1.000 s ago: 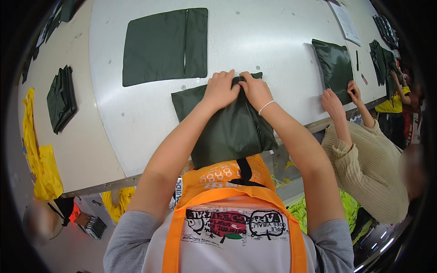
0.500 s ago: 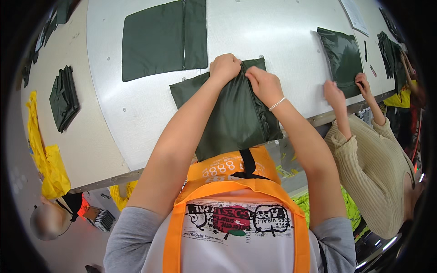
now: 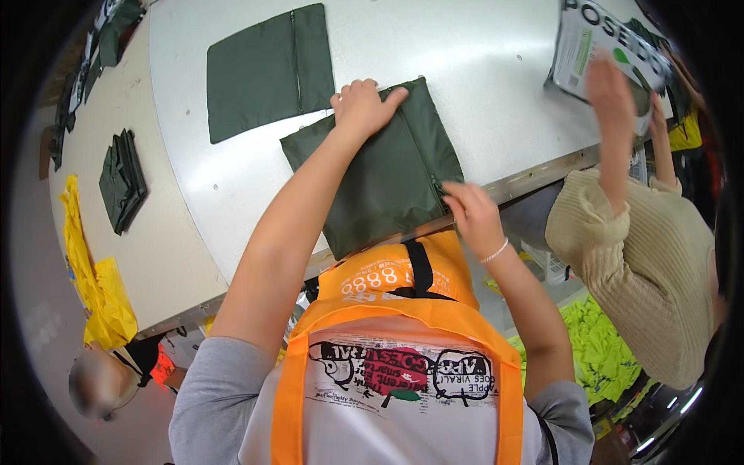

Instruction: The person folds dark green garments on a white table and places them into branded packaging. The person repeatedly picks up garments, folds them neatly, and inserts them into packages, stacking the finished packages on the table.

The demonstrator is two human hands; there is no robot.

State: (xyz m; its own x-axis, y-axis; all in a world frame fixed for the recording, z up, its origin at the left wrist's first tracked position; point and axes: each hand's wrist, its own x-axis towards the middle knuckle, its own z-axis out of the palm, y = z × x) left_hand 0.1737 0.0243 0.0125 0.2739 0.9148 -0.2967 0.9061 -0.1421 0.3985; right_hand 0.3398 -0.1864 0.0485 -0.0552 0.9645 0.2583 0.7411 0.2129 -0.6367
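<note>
A dark green fabric pouch (image 3: 380, 174) with a long zipper lies at the table's near edge, its near part reaching over that edge. My left hand (image 3: 364, 108) presses on its far side, fingers spread and thumb out beside the zipper's far end. At the zipper's near end, my right hand (image 3: 474, 217) is closed in a pinch on what looks like the small dark zipper pull (image 3: 435, 186), partly hidden by the fingers. The zipper line looks closed along its length. Just beyond, to the left, a second flat green zippered pouch (image 3: 256, 81) lies on the table.
The metal-topped table (image 3: 480, 101) adjoins a beige surface with a folded green bundle (image 3: 122, 182) and yellow bags (image 3: 97, 287). At right, a person in a ribbed sweater (image 3: 643, 271) handles a printed plastic package (image 3: 589, 58). Bright yellow-green fabric (image 3: 589, 341) lies below the table.
My right hand has moved from the pouch's far end along the zipper to its near end. My left hand has spread out from a pinch. The pouch lies flatter. The co-worker now handles a printed package.
</note>
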